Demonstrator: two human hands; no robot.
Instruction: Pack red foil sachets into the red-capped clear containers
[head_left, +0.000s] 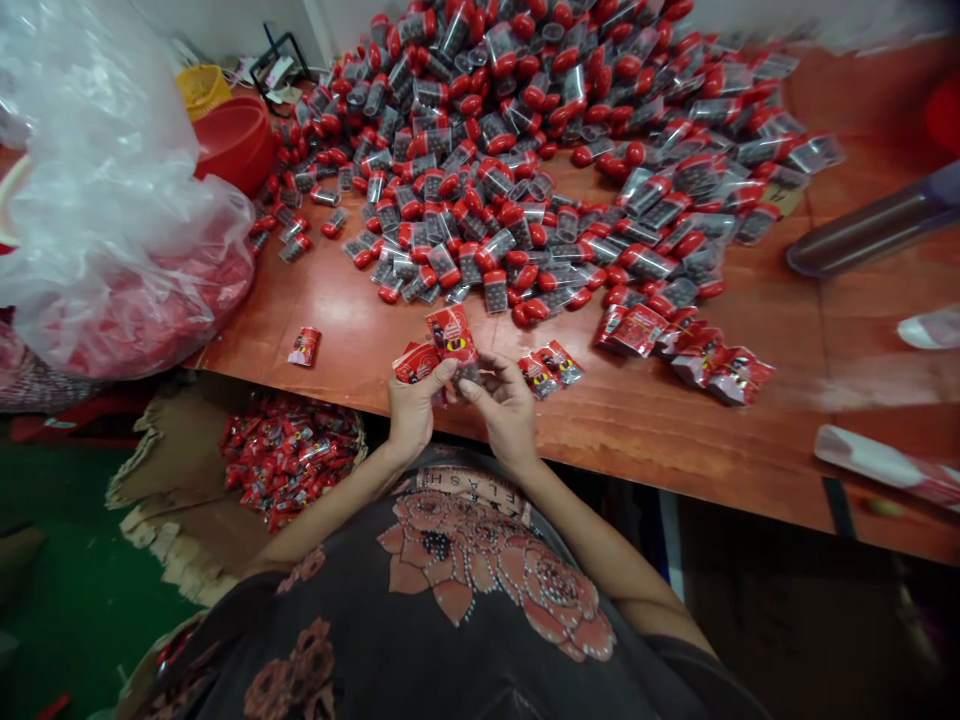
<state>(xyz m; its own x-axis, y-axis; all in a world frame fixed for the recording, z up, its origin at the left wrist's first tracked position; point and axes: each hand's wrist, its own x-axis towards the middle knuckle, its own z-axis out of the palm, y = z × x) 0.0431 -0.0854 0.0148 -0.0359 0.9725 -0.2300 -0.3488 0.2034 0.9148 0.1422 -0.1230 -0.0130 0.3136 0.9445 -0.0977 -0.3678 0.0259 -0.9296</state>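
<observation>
My left hand [412, 405] is closed, thumb on top, on a red printed packet [451, 330] held at the table's front edge. More red packets [415, 362] show behind its thumb. My right hand [511, 408] is closed with thumb and fingers on a small clear container with dark contents [468, 372], at the lower end of the held packet. Whether the container is inside the packet or against it, I cannot tell. Right of my hands, a couple of red packets [551, 368] lie on the table. One filled packet [304, 346] lies to the left.
A large heap of clear containers with red caps [480, 180] covers the back of the wooden table [330, 290]. Several filled packets [705, 355] lie right. A plastic bag [127, 250] and red basin [236, 145] stand left. Below is a carton [169, 450] of red packets.
</observation>
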